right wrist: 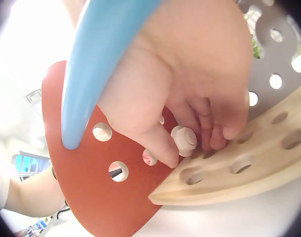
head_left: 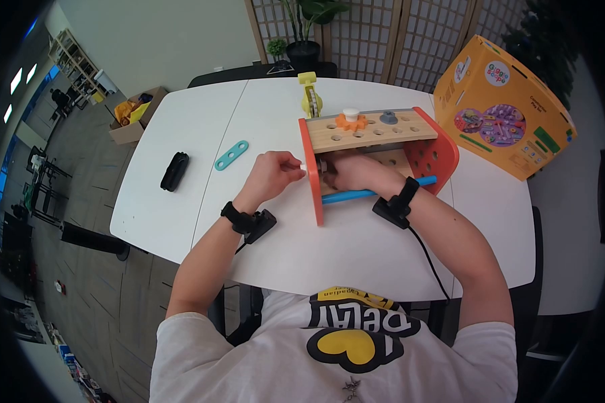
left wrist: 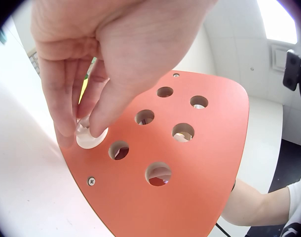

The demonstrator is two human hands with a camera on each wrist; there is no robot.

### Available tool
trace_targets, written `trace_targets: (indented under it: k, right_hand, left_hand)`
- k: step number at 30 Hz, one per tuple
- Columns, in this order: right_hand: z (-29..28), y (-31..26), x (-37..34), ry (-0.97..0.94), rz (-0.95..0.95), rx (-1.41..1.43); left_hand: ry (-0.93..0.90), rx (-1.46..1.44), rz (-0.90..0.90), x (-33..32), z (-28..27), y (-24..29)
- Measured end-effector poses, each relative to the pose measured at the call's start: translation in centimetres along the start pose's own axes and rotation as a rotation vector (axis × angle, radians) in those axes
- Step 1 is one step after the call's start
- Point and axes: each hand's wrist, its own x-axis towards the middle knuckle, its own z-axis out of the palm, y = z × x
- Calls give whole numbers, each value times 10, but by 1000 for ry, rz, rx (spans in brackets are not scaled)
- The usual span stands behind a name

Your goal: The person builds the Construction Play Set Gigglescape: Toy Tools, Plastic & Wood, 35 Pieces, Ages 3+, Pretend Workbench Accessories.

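A toy workbench with red side panels (head_left: pixel 316 201) and a wooden top (head_left: pixel 383 134) stands on the table. At the outer face of its left panel, my left hand (head_left: pixel 275 176) pinches a round white plastic peg head (left wrist: pixel 93 139) between thumb and fingers, at a hole by the panel's edge. My right hand (head_left: pixel 359 173) reaches inside the bench, over the blue bar (head_left: pixel 346 197). In the right wrist view, its thumb and fingers close around a small white plastic piece (right wrist: pixel 183 140) by the panel's inner face. An orange gear (head_left: pixel 351 122) and a grey piece (head_left: pixel 388 118) sit on top.
A teal strip with holes (head_left: pixel 232 155) and a black case (head_left: pixel 175 171) lie to the left on the white table (head_left: pixel 269 248). A yellow-green toy (head_left: pixel 310 97) stands behind the bench. A large orange box (head_left: pixel 504 107) is at the back right.
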Motion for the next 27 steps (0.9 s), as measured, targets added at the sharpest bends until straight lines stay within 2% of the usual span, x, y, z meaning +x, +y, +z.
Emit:
trace_targets:
  k: [8, 11, 17, 20, 27]
  right_hand:
    - [-8, -9, -8, 33, 23, 82]
    - [0, -1, -1, 43, -32, -21]
    - [-6, -7, -3, -32, 64, -22]
    - [-6, -9, -8, 85, 17, 44]
    - [-4, -6, -3, 27, 5, -51]
  left_hand:
    - [6, -2, 7, 1, 0, -2]
    - [9, -3, 12, 1, 1, -3]
    - [16, -41, 43, 4, 4, -13]
    - [13, -31, 43, 5, 4, -13]
    - [16, -43, 46, 5, 5, -15]
